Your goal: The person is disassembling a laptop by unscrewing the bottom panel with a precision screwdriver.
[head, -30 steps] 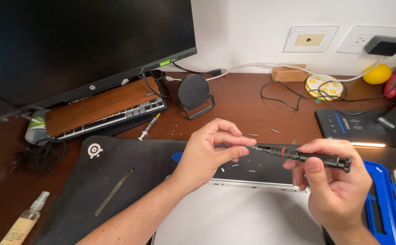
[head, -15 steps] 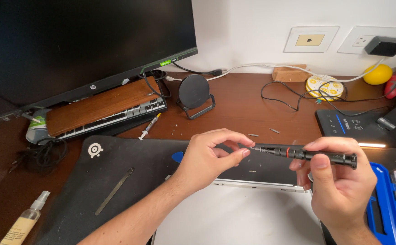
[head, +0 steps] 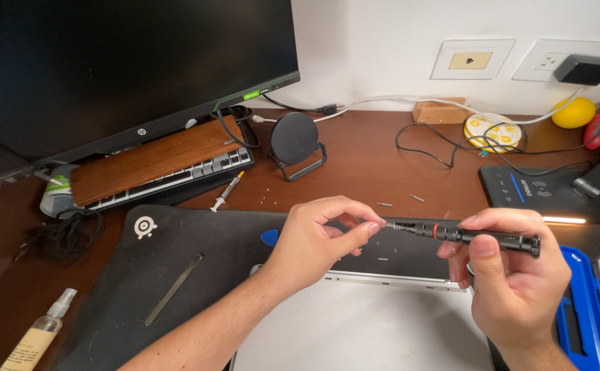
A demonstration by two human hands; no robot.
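**Screwdriver pinched at both ends**

Black monitor (head: pixel 128 62) at 10 o'clock. White laptop (head: pixel 361 330) at 6. Right hand (head: pixel 513 288) gripping black screwdriver (head: pixel 465 235) at 3, above laptop's far edge. Left hand (head: pixel 320 237) pinching its tip at centre.

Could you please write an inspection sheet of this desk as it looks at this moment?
Surface: brown wooden desk, black mat in front.
Job's things: black screwdriver, held level; silver laptop beneath the hands.
Clutter: spray bottle, metal strip, small syringe, blue tool case, loose bits.
Grips: left hand pinches the screwdriver tip; right hand holds the handle.
Cables: black cable, white cable, a tangle at far left.
Surroundings: monitor, keyboard, round stand, wall sockets.
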